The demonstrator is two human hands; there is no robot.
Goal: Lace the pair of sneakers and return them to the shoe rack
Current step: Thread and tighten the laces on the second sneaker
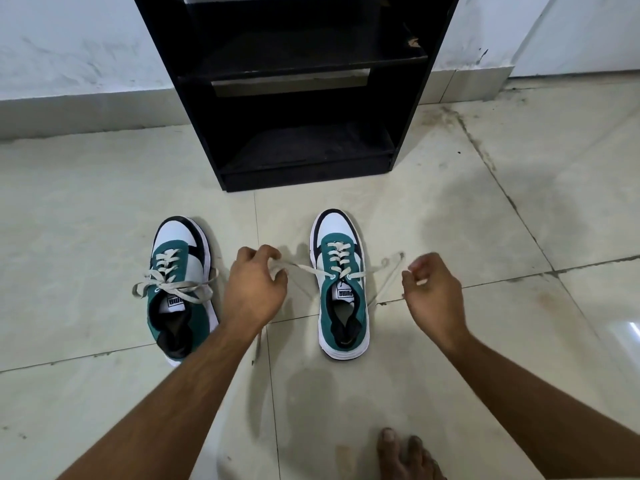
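Observation:
Two green, white and black sneakers stand on the floor tiles, toes pointing away from me. The left sneaker (pixel 181 285) has its cream lace tied in a bow. The right sneaker (pixel 341 282) is laced up, with both ends of its cream lace (pixel 304 269) pulled out sideways. My left hand (pixel 254 289) pinches the left lace end just left of that shoe. My right hand (pixel 433 292) holds the right lace end out to the shoe's right. The black shoe rack (pixel 304 157) stands behind the sneakers with nothing on its visible shelves.
A white wall (pixel 79 46) runs behind the rack, with a tile skirting along its foot. My bare foot (pixel 405 455) shows at the bottom edge. The floor tiles (pixel 519 188) carry dark stains to the right of the rack.

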